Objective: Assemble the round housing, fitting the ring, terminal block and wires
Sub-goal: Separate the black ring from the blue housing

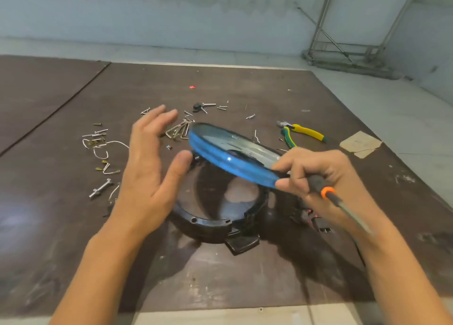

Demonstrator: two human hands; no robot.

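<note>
Readable text: none in this view.
Pliers (306, 131): small dark marks on the green grip, possibly a brand print, too blurred to read.
Cardboard scrap (360, 144): faint lines on the top face; cannot tell whether they are writing.
Numbers, signs: none legible.

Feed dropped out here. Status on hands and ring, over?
Right hand pinches blue ring plus screwdriver. Left hand open beside it. Ring tilted above black housing, not seated. Screws and wires lie left of housing.
</note>
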